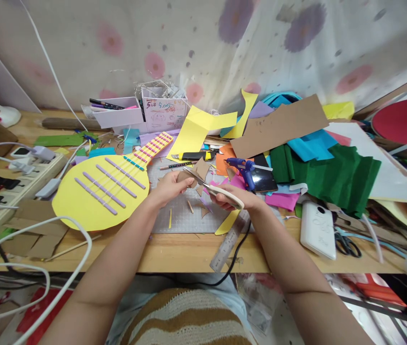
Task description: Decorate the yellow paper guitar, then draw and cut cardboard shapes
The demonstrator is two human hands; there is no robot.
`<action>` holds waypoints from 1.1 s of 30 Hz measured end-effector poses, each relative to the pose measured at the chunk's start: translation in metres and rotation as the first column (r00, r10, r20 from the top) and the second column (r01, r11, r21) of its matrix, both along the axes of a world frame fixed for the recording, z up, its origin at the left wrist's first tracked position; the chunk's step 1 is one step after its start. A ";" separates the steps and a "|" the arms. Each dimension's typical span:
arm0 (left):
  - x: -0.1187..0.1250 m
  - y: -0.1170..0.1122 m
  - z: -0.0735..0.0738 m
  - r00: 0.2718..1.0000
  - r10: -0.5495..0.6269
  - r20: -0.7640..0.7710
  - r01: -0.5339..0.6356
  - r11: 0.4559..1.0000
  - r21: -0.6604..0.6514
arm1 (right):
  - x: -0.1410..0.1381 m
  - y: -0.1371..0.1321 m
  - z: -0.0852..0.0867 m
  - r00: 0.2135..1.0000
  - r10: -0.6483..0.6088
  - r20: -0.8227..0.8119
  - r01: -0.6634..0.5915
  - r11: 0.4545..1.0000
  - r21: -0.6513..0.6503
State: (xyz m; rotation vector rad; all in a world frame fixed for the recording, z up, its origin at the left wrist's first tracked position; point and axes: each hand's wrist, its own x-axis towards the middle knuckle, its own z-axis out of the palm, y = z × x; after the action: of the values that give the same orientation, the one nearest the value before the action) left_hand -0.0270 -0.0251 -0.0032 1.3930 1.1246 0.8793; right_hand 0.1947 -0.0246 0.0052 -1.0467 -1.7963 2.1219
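Note:
In my left hand (172,188) a small piece of brown cardboard (188,179) is pinched between thumb and fingers. My right hand (232,197) grips white-handled scissors (229,195), whose blades point left and meet the cardboard. Both hands are above the grey cutting mat (174,221), which is strewn with scraps. Left of them lies a yellow pipa-shaped cutout (70,191) with purple strips and pale strings. A yellow-and-black utility knife (194,156) rests just behind my hands. The blue glue gun (242,168) is close behind my right hand.
A metal ruler (225,249) overhangs the table's front edge, beside a black cable (241,244). Green crepe paper (327,177), a brown cardboard sheet (282,125) and a white power bank (317,230) lie to the right. White cables (84,235) loop at the left near a power strip (27,191).

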 end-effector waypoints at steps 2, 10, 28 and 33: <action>-0.001 -0.001 0.003 1.000 -0.014 0.021 0.014 1.000 -0.013 | 0.001 0.000 0.000 1.000 0.006 0.009 -0.006 1.000 -0.005; -0.005 0.001 0.005 0.999 -0.016 0.047 0.020 0.995 -0.098 | 0.002 0.004 -0.003 0.999 0.046 -0.017 -0.046 0.999 -0.024; 0.022 -0.002 -0.011 0.940 0.295 0.170 -0.295 0.955 -0.027 | -0.013 -0.001 -0.010 0.989 0.024 -0.148 -0.009 0.995 0.100; 0.019 0.000 -0.013 0.963 0.249 0.102 -0.248 0.969 -0.020 | -0.012 0.000 -0.011 0.994 0.038 -0.098 -0.020 0.984 0.179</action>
State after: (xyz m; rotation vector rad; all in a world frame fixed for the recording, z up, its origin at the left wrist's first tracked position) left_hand -0.0085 -0.0247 -0.0164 1.2013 1.2379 1.1126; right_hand 0.1832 -0.0246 -0.0057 -0.8597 -1.9206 1.9487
